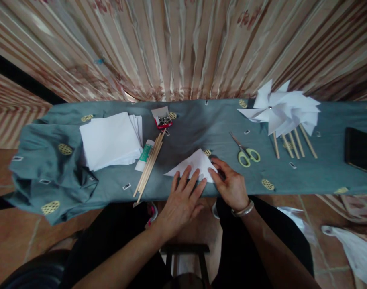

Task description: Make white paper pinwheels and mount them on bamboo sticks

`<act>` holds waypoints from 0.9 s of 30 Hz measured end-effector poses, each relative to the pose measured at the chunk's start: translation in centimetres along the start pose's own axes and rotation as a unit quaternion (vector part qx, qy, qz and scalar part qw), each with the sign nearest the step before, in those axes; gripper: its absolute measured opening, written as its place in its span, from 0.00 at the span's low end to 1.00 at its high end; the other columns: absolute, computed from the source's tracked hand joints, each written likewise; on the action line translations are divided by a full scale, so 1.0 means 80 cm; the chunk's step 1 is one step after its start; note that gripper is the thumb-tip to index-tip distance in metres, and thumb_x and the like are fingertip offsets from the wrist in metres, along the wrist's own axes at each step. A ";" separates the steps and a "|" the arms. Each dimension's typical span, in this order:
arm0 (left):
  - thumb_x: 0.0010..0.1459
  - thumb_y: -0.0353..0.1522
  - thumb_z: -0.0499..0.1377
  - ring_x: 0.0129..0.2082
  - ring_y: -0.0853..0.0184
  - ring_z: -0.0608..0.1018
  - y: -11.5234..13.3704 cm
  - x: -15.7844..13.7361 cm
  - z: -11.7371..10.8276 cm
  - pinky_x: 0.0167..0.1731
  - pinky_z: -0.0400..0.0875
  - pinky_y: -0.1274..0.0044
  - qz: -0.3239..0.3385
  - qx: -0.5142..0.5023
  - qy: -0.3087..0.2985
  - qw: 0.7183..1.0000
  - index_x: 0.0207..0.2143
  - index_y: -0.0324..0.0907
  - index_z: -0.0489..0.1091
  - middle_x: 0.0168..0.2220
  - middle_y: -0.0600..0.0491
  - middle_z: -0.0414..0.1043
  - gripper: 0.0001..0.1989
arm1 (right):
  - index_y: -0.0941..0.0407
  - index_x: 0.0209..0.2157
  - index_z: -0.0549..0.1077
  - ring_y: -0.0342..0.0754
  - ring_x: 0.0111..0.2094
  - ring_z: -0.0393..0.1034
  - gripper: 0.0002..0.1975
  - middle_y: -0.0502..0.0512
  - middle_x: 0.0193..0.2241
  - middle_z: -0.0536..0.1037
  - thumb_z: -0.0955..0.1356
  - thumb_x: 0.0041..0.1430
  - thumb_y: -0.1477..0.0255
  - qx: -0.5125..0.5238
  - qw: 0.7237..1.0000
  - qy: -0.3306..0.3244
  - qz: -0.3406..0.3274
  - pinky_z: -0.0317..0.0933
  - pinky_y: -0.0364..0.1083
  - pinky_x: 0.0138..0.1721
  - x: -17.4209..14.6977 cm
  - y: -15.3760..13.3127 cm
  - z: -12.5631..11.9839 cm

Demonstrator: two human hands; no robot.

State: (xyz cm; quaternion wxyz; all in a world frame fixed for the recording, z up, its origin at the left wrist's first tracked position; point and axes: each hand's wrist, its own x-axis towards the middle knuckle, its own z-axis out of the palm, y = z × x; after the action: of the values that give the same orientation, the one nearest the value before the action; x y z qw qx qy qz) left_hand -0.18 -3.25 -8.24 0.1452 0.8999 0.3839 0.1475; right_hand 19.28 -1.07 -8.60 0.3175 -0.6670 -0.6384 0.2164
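A sheet of white paper (198, 159), folded into a triangle, lies at the front edge of the cloth-covered table. My left hand (183, 200) rests flat on its lower part with the fingers spread. At the triangle's right corner, my right hand (231, 184) pinches the paper between thumb and forefinger; a bracelet circles that wrist. Green-handled scissors (246, 154) lie just right of my right hand, blades pointing away. To the left of the paper are several wooden sticks (150, 164) and a glue stick (145, 155).
A stack of white paper (111, 140) sits at the left. Behind the sticks stands an open small box (163, 119) of metal pins. Several paper pinwheels on sticks (287, 108) lie at the right, with a dark wallet-like object (358, 149) beyond. A pleated curtain (183, 48) hangs behind the table.
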 end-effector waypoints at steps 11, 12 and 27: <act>0.60 0.37 0.59 0.69 0.45 0.48 -0.009 0.006 0.001 0.62 0.48 0.47 -0.015 0.010 -0.027 0.999 0.63 0.37 0.55 0.66 0.38 0.55 0.32 | 0.54 0.50 0.73 0.51 0.33 0.78 0.18 0.55 0.36 0.83 0.65 0.61 0.62 -0.028 0.999 0.006 0.023 0.73 0.49 0.39 0.007 -0.001 0.002; 0.60 0.37 0.59 0.69 0.44 0.48 -0.010 0.006 0.001 0.62 0.48 0.47 -0.015 0.010 -0.028 0.999 0.63 0.37 0.56 0.66 0.38 0.55 0.32 | 0.54 0.50 0.73 0.51 0.33 0.78 0.18 0.55 0.36 0.83 0.65 0.61 0.62 -0.029 0.999 0.008 0.023 0.73 0.49 0.38 0.008 0.000 0.002; 0.60 0.38 0.60 0.68 0.43 0.50 -0.012 0.008 0.005 0.62 0.49 0.46 -0.017 0.011 -0.032 0.999 0.63 0.37 0.56 0.66 0.39 0.56 0.32 | 0.55 0.49 0.74 0.51 0.32 0.78 0.18 0.55 0.34 0.82 0.65 0.61 0.61 -0.042 0.999 0.022 0.019 0.73 0.49 0.38 0.008 -0.001 0.004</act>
State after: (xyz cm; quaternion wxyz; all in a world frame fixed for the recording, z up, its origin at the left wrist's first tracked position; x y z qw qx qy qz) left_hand -0.21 -2.24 -8.89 0.1499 0.8989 0.3962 0.1123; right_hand 19.08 -0.38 -8.65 0.2990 -0.6961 -0.6272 0.1808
